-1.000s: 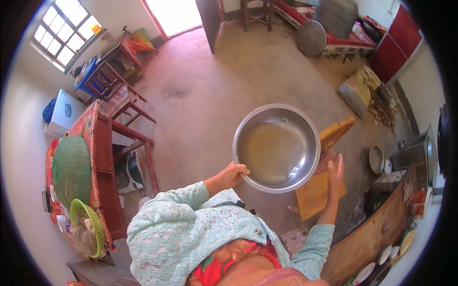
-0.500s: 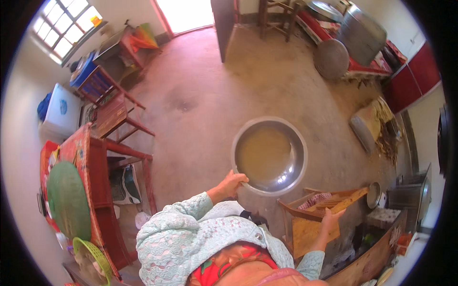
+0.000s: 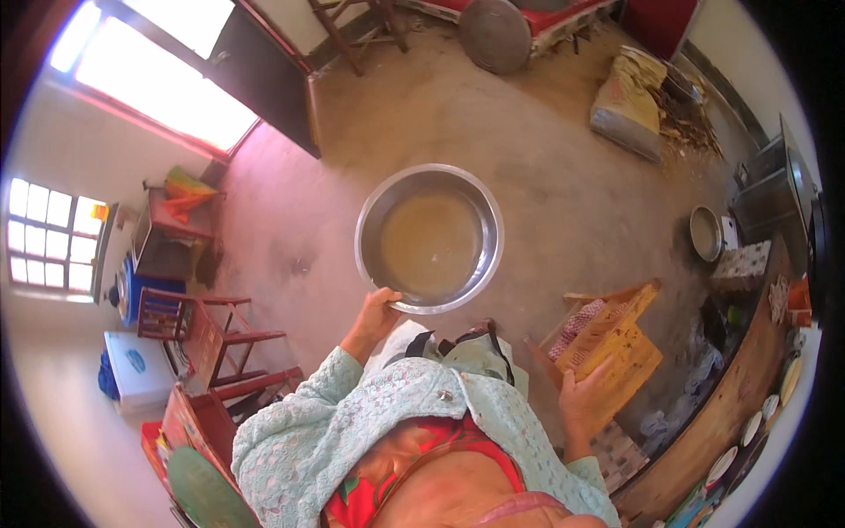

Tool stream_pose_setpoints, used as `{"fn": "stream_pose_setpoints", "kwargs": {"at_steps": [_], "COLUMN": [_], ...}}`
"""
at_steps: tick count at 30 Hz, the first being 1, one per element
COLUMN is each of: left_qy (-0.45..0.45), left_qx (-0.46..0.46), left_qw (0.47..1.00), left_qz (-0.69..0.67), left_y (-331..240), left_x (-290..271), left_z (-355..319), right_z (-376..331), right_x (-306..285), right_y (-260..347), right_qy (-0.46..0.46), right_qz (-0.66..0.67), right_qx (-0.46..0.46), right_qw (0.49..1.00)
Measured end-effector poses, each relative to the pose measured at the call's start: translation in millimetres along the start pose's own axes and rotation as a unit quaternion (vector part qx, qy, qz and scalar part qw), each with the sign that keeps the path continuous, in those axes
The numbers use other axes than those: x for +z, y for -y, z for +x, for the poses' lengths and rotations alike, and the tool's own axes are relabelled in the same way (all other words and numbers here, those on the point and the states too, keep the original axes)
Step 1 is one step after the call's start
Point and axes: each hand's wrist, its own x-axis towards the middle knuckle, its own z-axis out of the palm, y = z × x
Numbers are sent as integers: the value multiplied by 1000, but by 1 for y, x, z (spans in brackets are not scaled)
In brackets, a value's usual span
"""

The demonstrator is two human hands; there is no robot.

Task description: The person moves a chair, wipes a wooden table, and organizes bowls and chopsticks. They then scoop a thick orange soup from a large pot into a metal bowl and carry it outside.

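A wide metal basin [image 3: 378, 242] with cloudy brownish water [image 3: 431, 238] in it is held out in front of me. My left hand [image 3: 378, 310] grips its near left rim, thumb over the edge. At my right side, my right hand [image 3: 585, 392] is closed on a small wooden chair [image 3: 629, 365] with a slatted part and a flat yellowish panel. A red-and-white patterned cloth [image 3: 579, 331] lies within the chair's frame. The fingertips of my right hand are partly hidden against the wood.
A dark door [image 3: 268, 75] stands open at the far left. Red-brown chairs [image 3: 220, 339] and a table with a green round lid [image 3: 198, 488] are on the left. A sack [image 3: 627, 110] lies at the far right; a wooden bench edge [image 3: 748, 343] and a bowl [image 3: 705, 233] are nearer.
My view has turned to the right, so the door and window have shifted left. The basin and the small chair have come along, each in the same hand.
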Motion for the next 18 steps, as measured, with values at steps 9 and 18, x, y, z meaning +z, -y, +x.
{"fn": "stream_pose_setpoints", "kwargs": {"at_steps": [9, 18], "left_qy": [83, 227], "left_qx": [-87, -153], "left_qw": [993, 954], "left_qz": [13, 121], "left_y": [-11, -30], "left_x": [54, 130], "left_z": [138, 279], "right_z": [62, 163], "right_x": [-44, -18], "right_y": [8, 119], "right_qy": [-65, -127], "right_qz": [-93, 184], "right_qx": [-8, 70], "right_qw": [993, 972]}}
